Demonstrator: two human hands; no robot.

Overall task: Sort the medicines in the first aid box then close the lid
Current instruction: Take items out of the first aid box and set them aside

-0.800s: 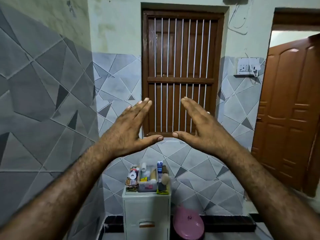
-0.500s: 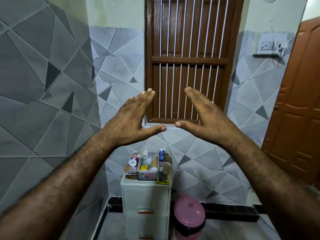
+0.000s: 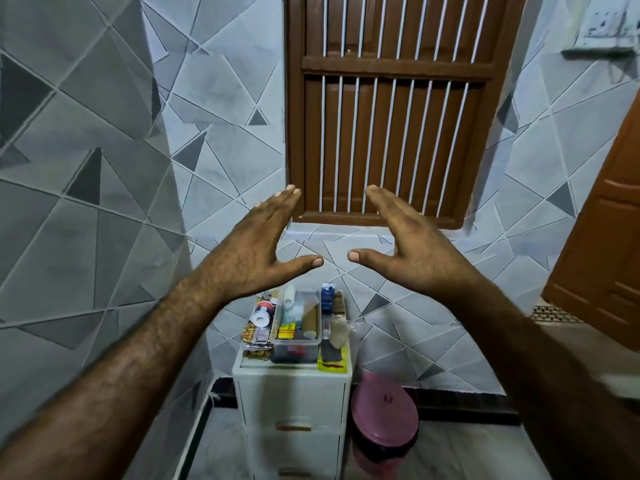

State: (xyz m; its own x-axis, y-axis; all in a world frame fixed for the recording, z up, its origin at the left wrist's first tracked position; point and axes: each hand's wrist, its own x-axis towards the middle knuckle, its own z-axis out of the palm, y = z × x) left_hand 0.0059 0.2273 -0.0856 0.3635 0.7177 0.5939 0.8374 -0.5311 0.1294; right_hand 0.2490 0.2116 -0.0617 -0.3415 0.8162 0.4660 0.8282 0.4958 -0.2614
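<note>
Grey tiled wall (image 3: pixel 104 168) (barred window (image 3: pixel 391 109)).

Two hands (image 3: pixel 256 251), one clear box (image 3: pixel 294 327), one drawer cabinet (image 3: pixel 291 403), one pink bin (image 3: pixel 384 420).

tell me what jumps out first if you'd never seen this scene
Two bare hands, the left hand and right hand, held open and empty in mid-air, thumbs nearly meeting. Below them, a clear first aid box crowded with medicines sits on a white drawer unit, a pink bin to its right.
</note>
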